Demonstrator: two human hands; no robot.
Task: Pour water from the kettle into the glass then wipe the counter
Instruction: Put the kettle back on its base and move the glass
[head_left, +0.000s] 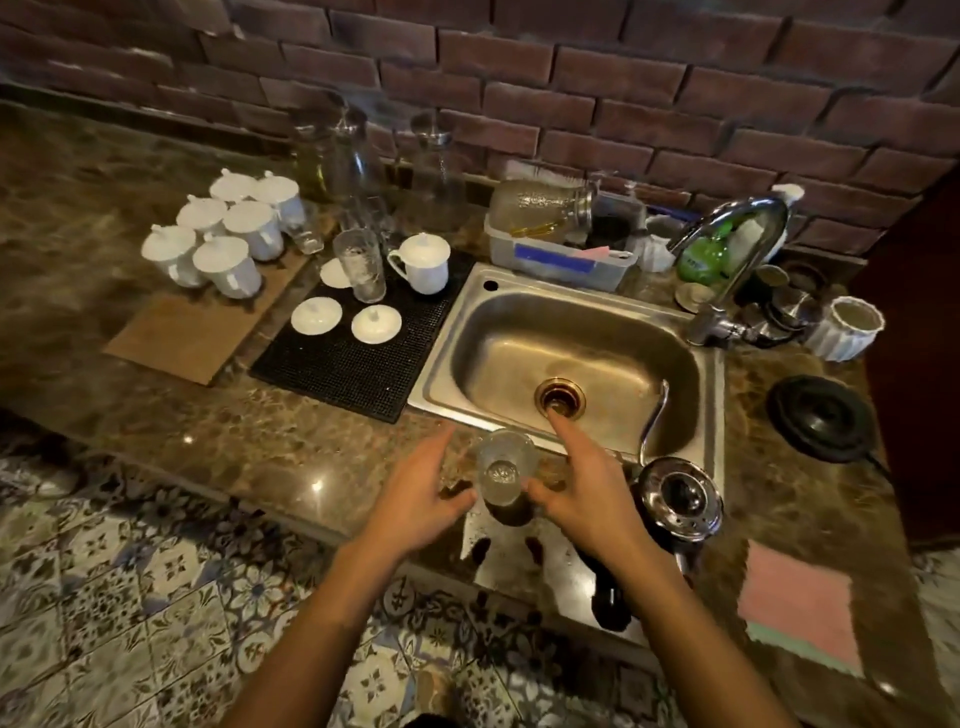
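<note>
A clear patterned glass stands upright on the marble counter, just in front of the sink's near rim. My left hand is to its left, fingers spread, thumb close to the glass base. On the glass's right is my right hand, index finger stretched toward the sink and thumb at the glass's side. Neither hand is closed around it. The steel kettle sits to the right of my right hand, its black handle partly hidden under my forearm. A pink cloth lies flat on the counter at the right.
The steel sink and tap are behind the glass. The black kettle base sits far right. A black mat holds a tall glass, a cup and lids; white lidded cups stand at the left. The counter below the glass looks shiny and wet.
</note>
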